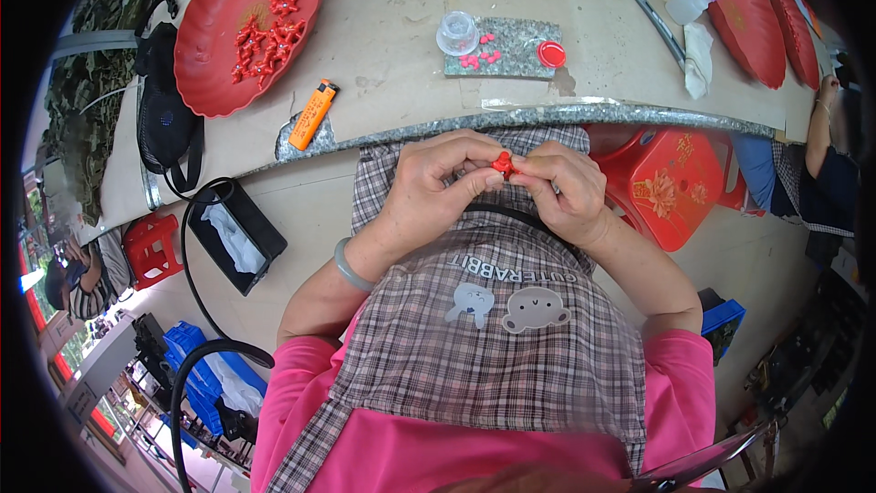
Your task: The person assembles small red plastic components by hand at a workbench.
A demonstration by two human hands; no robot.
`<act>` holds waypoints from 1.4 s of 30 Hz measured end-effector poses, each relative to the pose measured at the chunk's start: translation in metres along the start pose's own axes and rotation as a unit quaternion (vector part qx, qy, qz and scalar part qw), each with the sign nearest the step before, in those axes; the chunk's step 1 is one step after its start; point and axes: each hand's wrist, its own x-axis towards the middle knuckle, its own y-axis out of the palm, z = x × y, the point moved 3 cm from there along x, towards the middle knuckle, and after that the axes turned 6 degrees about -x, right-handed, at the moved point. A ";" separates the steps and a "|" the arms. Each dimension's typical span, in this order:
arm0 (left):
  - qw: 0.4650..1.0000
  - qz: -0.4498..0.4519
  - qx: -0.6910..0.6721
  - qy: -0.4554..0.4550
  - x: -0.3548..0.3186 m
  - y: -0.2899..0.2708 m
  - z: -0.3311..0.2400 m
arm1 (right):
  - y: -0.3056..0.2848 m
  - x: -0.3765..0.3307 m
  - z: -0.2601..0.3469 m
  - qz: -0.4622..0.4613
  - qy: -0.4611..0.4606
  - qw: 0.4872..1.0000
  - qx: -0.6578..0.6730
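A small red figurine (503, 164) is pinched between both hands, just in front of the table's near edge. My left hand (444, 173) grips it from the left with thumb and fingertips; my right hand (568, 184) closes on its right side. The fingers cover part of the figurine, so its full shape is hidden. Beyond the hands, a grey stone slab (520, 64) bears several small pink pieces (479, 60), a clear plastic cup (457, 34) and a red round cap (551, 54).
A red scalloped plate (205, 64) with red figurines stands at the left, an orange lighter (313, 115) near it. To the right lie a craft knife (650, 18), a white cloth (698, 59) and another red plate (744, 23). A red stool (662, 187) stands under the table edge.
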 end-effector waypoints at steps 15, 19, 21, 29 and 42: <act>0.997 0.002 -0.065 -0.032 0.001 -0.002 0.002 | 0.002 0.003 -0.003 0.002 -0.007 1.000 0.006; 0.992 0.003 -0.110 -0.059 0.001 -0.004 0.003 | -0.001 0.009 -0.002 0.016 0.009 1.000 0.006; 0.989 -0.007 -0.130 -0.077 0.001 -0.004 0.003 | -0.002 0.013 -0.001 0.017 0.013 1.000 0.003; 0.981 -0.024 -0.162 -0.106 -0.002 -0.001 0.000 | -0.002 0.012 0.004 -0.001 0.064 0.998 0.005; 0.991 0.003 -0.136 0.001 0.004 -0.005 -0.011 | 0.013 -0.012 -0.011 0.031 0.362 0.826 0.431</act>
